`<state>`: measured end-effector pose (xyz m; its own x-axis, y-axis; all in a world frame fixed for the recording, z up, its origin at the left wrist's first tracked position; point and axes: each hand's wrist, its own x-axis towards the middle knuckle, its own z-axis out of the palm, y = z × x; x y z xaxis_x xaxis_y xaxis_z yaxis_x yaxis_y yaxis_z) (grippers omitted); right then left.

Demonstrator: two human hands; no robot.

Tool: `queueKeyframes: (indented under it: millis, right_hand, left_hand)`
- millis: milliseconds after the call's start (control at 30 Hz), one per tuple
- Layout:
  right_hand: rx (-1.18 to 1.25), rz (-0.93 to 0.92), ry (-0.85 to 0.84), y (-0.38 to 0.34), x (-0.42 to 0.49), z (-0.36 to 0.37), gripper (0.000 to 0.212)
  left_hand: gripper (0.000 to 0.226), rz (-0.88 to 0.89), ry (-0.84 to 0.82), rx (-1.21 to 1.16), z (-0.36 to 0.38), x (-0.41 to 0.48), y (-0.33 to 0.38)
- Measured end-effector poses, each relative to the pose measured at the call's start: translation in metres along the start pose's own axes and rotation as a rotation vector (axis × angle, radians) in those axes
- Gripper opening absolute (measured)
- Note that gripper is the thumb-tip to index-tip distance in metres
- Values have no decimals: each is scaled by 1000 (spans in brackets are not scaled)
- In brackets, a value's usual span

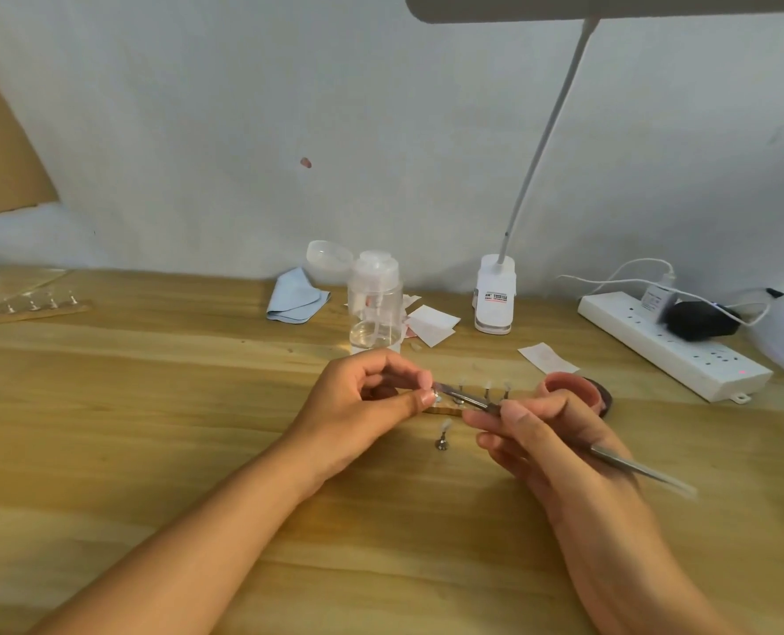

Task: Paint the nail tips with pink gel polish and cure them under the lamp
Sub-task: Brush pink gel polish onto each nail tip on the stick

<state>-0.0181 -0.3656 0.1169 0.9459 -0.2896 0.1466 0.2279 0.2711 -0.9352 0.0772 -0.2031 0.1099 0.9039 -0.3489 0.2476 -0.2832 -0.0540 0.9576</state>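
We see the thin metal tool (465, 397) slanting across the view, its working end pointing up-left at the left hand (362, 405) and its blurred tail pointing down-right. Its middle is hidden inside the right hand (550, 442), whose grip is curled tight round it. The left grip pinches a small pale piece (436, 398) between thumb and forefinger, above the surface (152, 428), near the pink jar (575, 388). We cannot make out what the piece is.
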Motion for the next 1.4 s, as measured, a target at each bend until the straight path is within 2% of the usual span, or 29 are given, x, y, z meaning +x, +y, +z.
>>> queueKeyframes:
  millis: [233, 500, 833, 1400]
  right_hand:
    - [-14, 10, 13, 1, 0, 2, 22]
    - [-7, 1, 24, 1, 1, 3, 24]
    - [29, -20, 38, 0, -1, 2, 17]
    - [5, -25, 28, 1, -1, 3, 20]
  left_hand:
    - [13, -1, -11, 32, 0, 0, -1]
    - [14, -3, -6, 38, 0, 0, 0]
    - [11, 4, -12, 38, 1, 0, 0]
    - [13, 37, -11, 56, 1, 0, -1]
